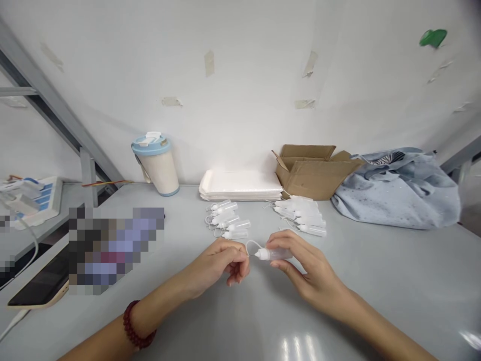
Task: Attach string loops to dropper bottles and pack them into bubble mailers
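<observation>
The right hand point(304, 268) is closed around a small translucent dropper bottle point(277, 254), which is held sideways above the surface point(379, 286) with its white tip facing the left hand point(214, 265). The left thumb and forefinger are pinched together just beside that tip, apparently on the end of a thin plastic loop point(252, 243) that arcs out from the bottle, though the strand is too fine here to be sure.

The step in hand looks like fine work on this loop at the bottle's tip. The next move calls for a steady fingertip pinch while the right hand keeps the bottle still.

Farther along the surface lie two loose groups of matching bottles, a left group point(225, 218) and a right group point(300, 214), both with loops. Behind them are a stack of white trays point(240, 185) and an open cardboard box point(304, 173). A lidded cup point(158, 170) stands to the left, and a grey-blue cloth bag point(398, 193) sits to the right.
</observation>
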Available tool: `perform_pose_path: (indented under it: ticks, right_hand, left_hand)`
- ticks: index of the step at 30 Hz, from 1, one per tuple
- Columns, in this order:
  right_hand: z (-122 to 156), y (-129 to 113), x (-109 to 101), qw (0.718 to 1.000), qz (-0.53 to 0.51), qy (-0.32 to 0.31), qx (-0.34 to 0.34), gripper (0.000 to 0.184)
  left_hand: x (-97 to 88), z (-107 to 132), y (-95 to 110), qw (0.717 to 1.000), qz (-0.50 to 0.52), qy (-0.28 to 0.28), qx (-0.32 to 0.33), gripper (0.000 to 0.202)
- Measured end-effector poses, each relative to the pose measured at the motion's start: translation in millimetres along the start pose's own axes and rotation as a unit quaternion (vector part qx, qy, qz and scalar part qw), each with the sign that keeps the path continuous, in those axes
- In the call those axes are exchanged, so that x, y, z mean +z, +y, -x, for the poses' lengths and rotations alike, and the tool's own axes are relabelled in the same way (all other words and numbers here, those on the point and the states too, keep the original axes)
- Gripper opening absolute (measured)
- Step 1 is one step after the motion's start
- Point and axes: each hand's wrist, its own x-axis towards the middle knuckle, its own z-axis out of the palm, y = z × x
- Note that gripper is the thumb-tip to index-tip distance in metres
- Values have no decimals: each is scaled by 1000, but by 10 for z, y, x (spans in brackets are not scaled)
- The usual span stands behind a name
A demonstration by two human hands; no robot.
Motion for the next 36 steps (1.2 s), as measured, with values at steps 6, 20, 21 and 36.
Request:
perform_pose_path:
  ticks: [6,20,21,36]
  right_hand:
    - [-2,-15,-7,1000,1,3,0,21]
    - [8,-5,-6,1000,-7,0,1,21]
    - [7,-5,-5,1000,-6,0,2,21]
    - [43,32,45,999,1,-32,-7,25]
  left_hand:
    - [14,2,11,1000,14,6,0,29]
    - [12,2,15,1000,18,2,-1,29]
    - [11,3,11,1000,17,1,0,29]
    - [-8,5,-3,997,-83,0,-2,27]
